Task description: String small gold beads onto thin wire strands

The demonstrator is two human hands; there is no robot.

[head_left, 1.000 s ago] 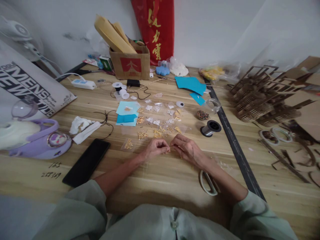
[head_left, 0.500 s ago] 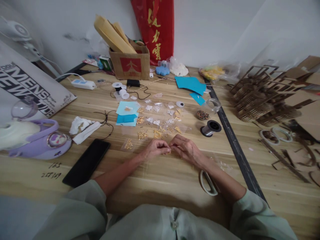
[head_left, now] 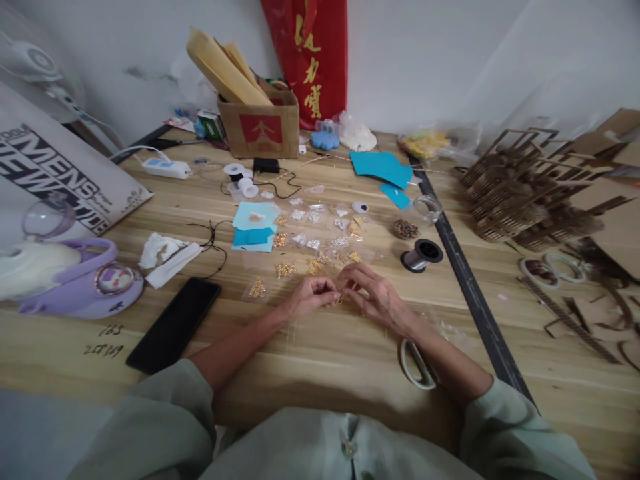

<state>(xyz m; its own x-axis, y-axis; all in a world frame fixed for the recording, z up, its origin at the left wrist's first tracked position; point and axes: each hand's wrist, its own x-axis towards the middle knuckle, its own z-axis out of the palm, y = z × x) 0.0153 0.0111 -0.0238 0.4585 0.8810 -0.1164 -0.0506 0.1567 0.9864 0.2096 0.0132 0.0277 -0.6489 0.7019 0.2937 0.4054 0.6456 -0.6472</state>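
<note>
My left hand [head_left: 309, 295] and my right hand [head_left: 373, 292] meet at the middle of the wooden table [head_left: 320, 360], fingertips pinched together on a tiny gold piece [head_left: 339, 300] that I cannot make out well. Just beyond them lie several small clear bags of gold beads [head_left: 286, 269]. A spool of silver wire [head_left: 421, 255] stands to the right of the bags. White-handled scissors [head_left: 414, 365] lie under my right forearm.
A black phone [head_left: 173, 325] lies at the left front, with a purple toy [head_left: 75, 277] beyond it. Blue paper [head_left: 253, 227], a cardboard box [head_left: 261, 125] and a red bag [head_left: 310, 57] sit further back. Laser-cut wooden parts [head_left: 530, 193] crowd the right side.
The fingers of my right hand have lifted and spread a little over the pinch point. My left hand stays almost still.
</note>
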